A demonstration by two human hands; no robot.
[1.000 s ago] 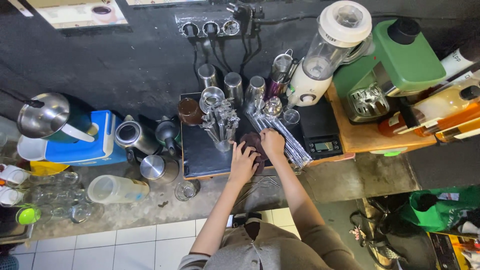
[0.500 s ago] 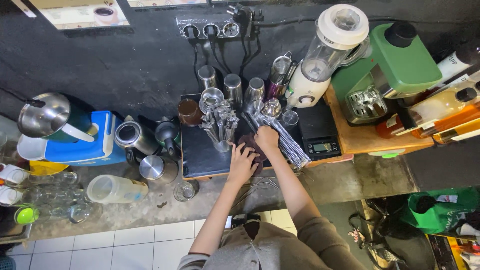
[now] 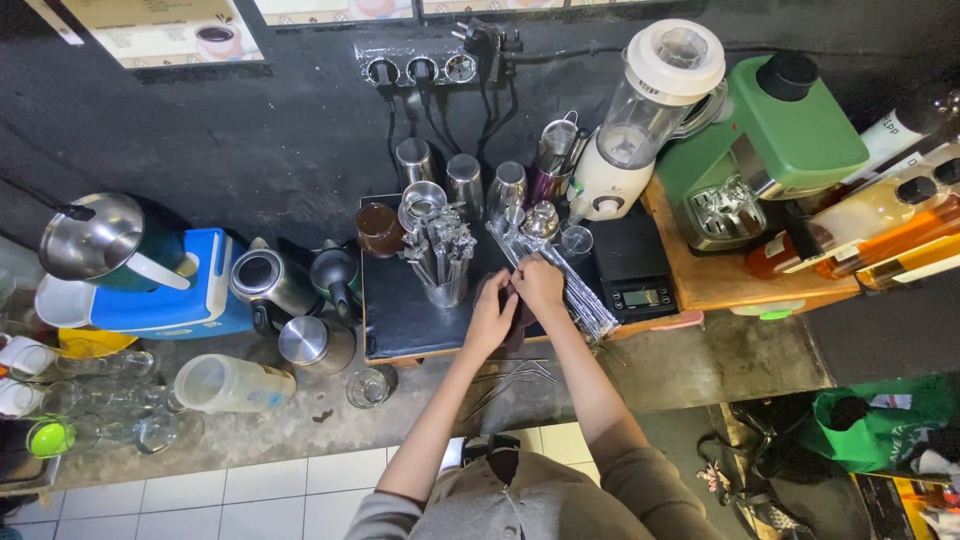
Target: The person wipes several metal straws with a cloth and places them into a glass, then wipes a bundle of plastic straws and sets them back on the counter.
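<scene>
Counter (image 3: 690, 365) of worn grey stone runs under a black wall (image 3: 250, 130), with white floor tiles (image 3: 250, 495) below; I note a strip of wall sockets (image 3: 420, 70) with cords plugged in. Largest item is the green coffee machine (image 3: 770, 150) on a wooden board (image 3: 700, 285), bottles lying beside it. Next, the white blender (image 3: 640, 120), jug clear and, as far as I can see, holding nothing. A blue box (image 3: 165, 300) at far left carries a steel kettle (image 3: 95, 235). A clear plastic jug (image 3: 230, 383) lies on its side near the tiles. On the black mat (image 3: 400, 310) stand steel cups and a glass holder of metal tools (image 3: 440, 255); a black scale (image 3: 640, 275) sits just right of it.

My left hand (image 3: 490, 320) and right hand (image 3: 540, 285) meet over the mat's front right part, both closed on a dark cloth (image 3: 515, 318) pressed between them, touching a bundle of metal straws (image 3: 560, 280). A small glass (image 3: 370, 387) stands on the counter's edge.
</scene>
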